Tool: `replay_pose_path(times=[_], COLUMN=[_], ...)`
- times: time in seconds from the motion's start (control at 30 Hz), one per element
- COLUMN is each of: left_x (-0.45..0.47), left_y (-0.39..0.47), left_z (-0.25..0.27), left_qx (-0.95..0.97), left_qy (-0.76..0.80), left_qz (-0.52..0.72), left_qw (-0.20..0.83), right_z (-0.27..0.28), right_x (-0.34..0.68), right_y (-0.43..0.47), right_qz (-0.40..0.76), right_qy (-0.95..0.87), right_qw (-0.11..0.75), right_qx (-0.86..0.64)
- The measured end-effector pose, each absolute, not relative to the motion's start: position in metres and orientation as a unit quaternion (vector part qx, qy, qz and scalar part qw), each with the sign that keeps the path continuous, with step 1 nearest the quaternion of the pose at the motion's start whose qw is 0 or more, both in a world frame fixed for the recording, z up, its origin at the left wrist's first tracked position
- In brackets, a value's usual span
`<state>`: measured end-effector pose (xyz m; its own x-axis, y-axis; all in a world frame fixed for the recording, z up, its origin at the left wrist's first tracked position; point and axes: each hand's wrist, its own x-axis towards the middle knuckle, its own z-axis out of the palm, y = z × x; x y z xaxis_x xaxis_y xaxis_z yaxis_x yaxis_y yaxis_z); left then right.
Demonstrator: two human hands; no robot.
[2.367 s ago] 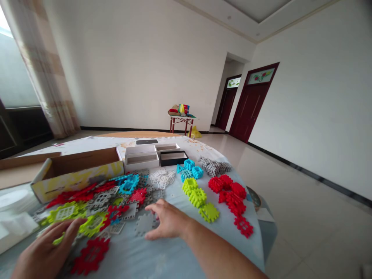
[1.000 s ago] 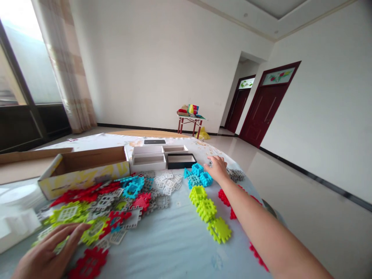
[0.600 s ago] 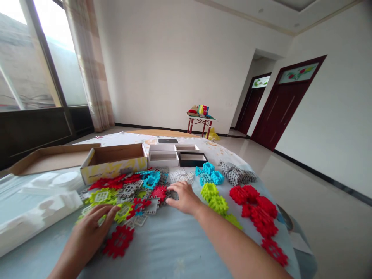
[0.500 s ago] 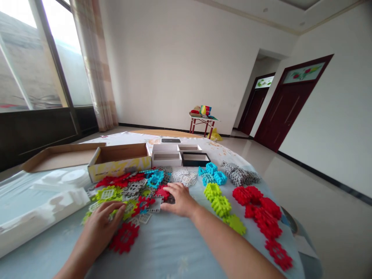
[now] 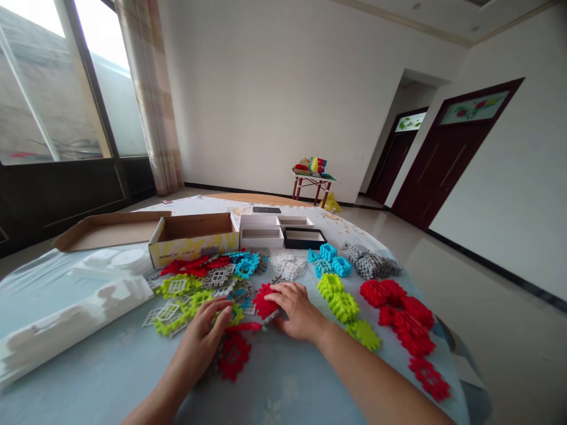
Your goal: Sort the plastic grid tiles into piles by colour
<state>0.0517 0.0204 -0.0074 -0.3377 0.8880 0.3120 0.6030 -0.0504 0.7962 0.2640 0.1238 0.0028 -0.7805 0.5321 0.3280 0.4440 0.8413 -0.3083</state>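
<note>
The bent fingers of the right hand [image 5: 296,310] curl over a red toothed piece [image 5: 264,302], while a grey piece [image 5: 269,318] sticks out edge-on beside them, tilted, perhaps because the hidden thumb supports it from below; whether they clamp it, I cannot tell. The left hand [image 5: 208,327] rests with fingers bent and close together at the near edge of the loose pieces, seemingly to steady them, its grip likewise hidden; a narrow red piece [image 5: 243,327] lies just beside its fingertips, and a flat red square [image 5: 234,356] below. Beyond, lime pieces [image 5: 178,287] mix with grey, blue and red ones, overlapping as if unsorted. To the right, pieces lie grouped by colour, probably to keep like with like: a lime row [image 5: 344,307], a red group [image 5: 410,330], a blue cluster [image 5: 341,267] and a grey mound [image 5: 372,262]. Farther back, a cardboard box [image 5: 195,245] stands beside white trays [image 5: 261,238] and a black tray [image 5: 305,239]; white foam [image 5: 80,316] lies off left, apart from the pieces.
</note>
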Motion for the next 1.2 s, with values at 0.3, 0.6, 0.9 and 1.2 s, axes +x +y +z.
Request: replay_pose_path(times=[0.3,0.6,0.9,1.2], left_x=[0.052,0.019,0.005,-0.008], left_y=[0.014,0.016,0.024,0.031], left_z=[0.001,-0.002,-0.015,-0.029], left_qx=[0.574,0.555,0.543,0.546], left_qy=[0.649,0.676,0.698,0.712], left_qz=[0.476,0.482,0.461,0.438], left_qw=[0.149,0.054,0.069,0.058], right_z=[0.027,0.034,0.010,0.019], right_x=[0.274,0.274,0.266,0.279], right_y=[0.117,0.109,0.124,0.113], right_qz=[0.180,0.308,0.143,0.077], right_qy=[-0.929,-0.895,-0.938,-0.903], right_qw=[0.206,0.174,0.185,0.267], right_qx=[-0.251,-0.272,-0.257,-0.327])
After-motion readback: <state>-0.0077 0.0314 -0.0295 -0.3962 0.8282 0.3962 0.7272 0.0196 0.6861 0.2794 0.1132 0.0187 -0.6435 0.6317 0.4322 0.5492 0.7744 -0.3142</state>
